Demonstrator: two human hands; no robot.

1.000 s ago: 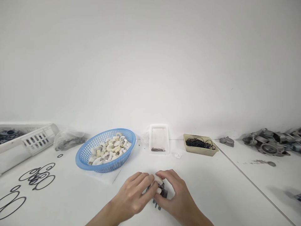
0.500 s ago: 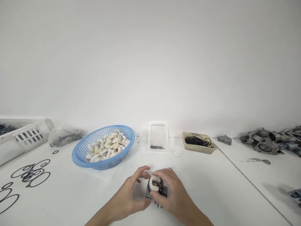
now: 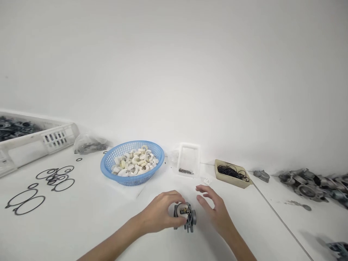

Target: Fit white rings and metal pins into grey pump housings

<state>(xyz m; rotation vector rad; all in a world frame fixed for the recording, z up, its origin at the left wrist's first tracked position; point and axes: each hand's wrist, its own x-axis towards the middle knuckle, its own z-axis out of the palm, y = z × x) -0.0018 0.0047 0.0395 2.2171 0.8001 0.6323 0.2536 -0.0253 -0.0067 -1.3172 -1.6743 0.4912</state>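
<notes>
Carburetor body gripped by left hand fingertips.

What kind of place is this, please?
Probably a parts-assembly bench in a workshop: a blue basket of white parts, loose black rings, grey metal castings heaped nearby, and a grey metal part in the left hand.

Open table up front; blue basket, clear tray, tan tray behind
</notes>
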